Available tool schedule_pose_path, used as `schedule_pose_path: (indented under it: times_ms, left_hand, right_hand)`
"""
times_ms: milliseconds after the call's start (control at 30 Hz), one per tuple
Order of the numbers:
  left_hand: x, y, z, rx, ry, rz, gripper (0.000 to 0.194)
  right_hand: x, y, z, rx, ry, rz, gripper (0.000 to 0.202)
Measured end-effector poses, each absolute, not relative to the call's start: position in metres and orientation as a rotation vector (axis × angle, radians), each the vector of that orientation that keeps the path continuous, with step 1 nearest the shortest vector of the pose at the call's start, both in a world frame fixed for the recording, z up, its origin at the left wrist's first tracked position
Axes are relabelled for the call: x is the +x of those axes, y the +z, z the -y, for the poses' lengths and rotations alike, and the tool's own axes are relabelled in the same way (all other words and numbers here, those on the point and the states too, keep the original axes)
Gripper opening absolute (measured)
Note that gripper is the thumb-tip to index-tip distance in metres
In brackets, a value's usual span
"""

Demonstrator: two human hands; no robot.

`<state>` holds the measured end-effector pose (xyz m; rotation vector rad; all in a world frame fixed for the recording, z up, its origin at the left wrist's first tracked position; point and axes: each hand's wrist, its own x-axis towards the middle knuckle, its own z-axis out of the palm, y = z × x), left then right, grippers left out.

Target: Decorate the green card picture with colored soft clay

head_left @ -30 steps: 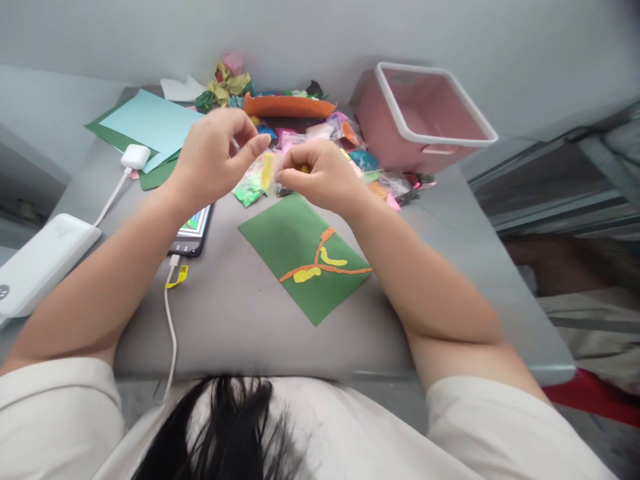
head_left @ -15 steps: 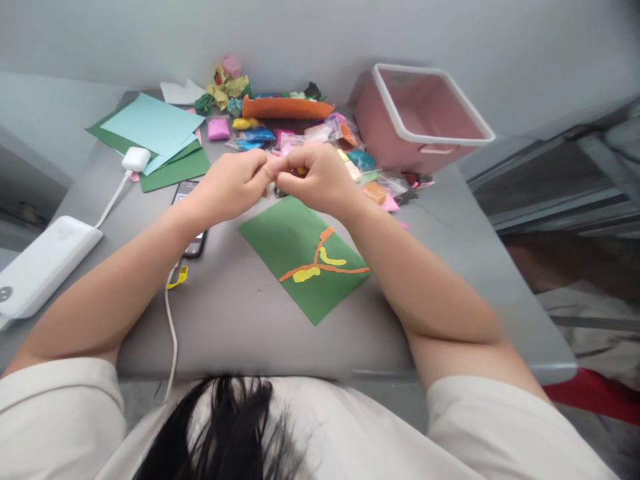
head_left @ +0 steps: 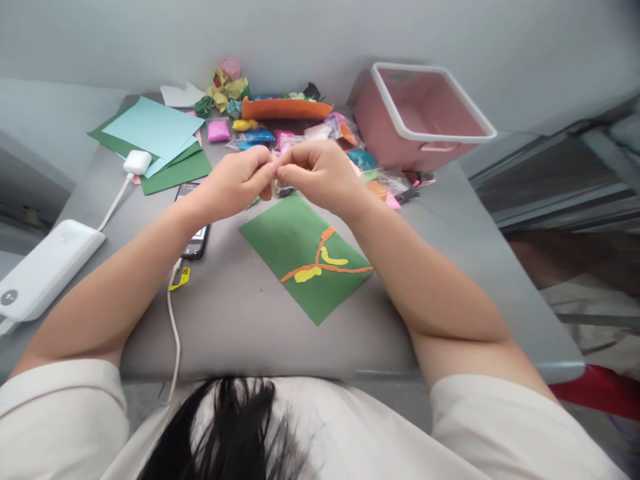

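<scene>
Two hands meet in the head view. The new thing is that the left hand [head_left: 237, 183] has come right up to the right hand [head_left: 325, 177], so their fingertips touch or almost touch. That looks like both hands are busy with one small spot, and the green sheet [head_left: 280, 227] is left alone for now.

Each hand is pinched narrow, with the thumb close to the first finger. They may have a tiny thing between them, but I cannot tell, because the fingers hide that spot.

The green sheet lies flat on the gray table [head_left: 235, 320]. It is just below the hands, on the side near the person, and more under the right hand than the left. No fingers touch it. It has thin orange strips [head_left: 345, 270] on it, and two yellow pieces [head_left: 307, 274] sit beside them. The right arm goes past one side of the sheet.

Little colorful bags [head_left: 257, 137] lie past the hands, close to them. A curved orange piece [head_left: 287, 109] is behind the bags, and a pink bin [head_left: 377, 127] stands to the right. On the left side are light blue paper [head_left: 150, 127] and a white power bank [head_left: 55, 267]. A phone [head_left: 199, 247] is partly hidden under the left arm.
</scene>
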<state>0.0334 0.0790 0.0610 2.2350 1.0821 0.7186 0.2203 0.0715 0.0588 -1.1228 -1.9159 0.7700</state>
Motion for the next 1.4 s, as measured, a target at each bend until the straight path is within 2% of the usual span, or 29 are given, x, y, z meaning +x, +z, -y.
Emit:
schedule_pose_path:
  times_ms: [200,400,567,600,700,733,767,833,967,1067,1167,1267,1400]
  left_hand:
    - [0.04,0.067,-0.069,2.47,0.624,-1.215,0.021]
    - [0.03,0.08,-0.07,2.338,0.709,-1.028,0.017]
    - [0.023,0.083,-0.076,2.511,0.807,-1.153,0.02]
    - [0.023,0.081,-0.077,2.592,0.874,-1.122,0.025]
    - [0.025,0.074,-0.08,2.774,0.983,-0.958,0.085]
    - [0.025,0.072,-0.081,2.789,0.978,-0.93,0.099]
    - [0.026,0.07,-0.081,2.781,0.957,-0.923,0.104]
    - [0.028,0.068,-0.079,2.731,0.88,-0.95,0.095]
    - [0.032,0.067,-0.073,2.665,0.677,-1.217,0.048]
    - [0.033,0.066,-0.071,2.718,0.649,-1.425,0.03]
    - [0.031,0.066,-0.072,2.733,0.64,-1.495,0.032]
    - [0.029,0.067,-0.075,2.683,0.651,-1.55,0.044]
    - [0.028,0.066,-0.076,2.654,0.609,-1.575,0.047]
  right_hand:
    - [0.224,0.06,-0.071,-1.125,0.585,2.155,0.015]
    - [0.232,0.068,-0.073,-1.052,0.777,2.054,0.014]
    - [0.237,0.073,-0.072,-1.154,0.62,1.958,0.021]
    - [0.236,0.074,-0.071,-1.142,0.62,1.975,0.022]
    - [0.232,0.077,-0.063,-1.057,0.696,2.043,0.018]
    - [0.231,0.079,-0.06,-1.029,0.739,2.065,0.017]
    - [0.229,0.08,-0.057,-1.013,0.777,2.083,0.015]
    - [0.227,0.084,-0.052,-1.02,0.804,2.101,0.015]
    - [0.225,0.088,-0.048,-1.152,0.626,2.1,0.016]
    - [0.226,0.087,-0.049,-1.246,0.481,2.101,0.019]
    - [0.229,0.084,-0.053,-1.207,0.553,2.014,0.018]
    - [0.234,0.085,-0.057,-0.985,0.798,1.882,0.022]
    - [0.237,0.088,-0.058,-0.817,1.118,1.738,0.015]
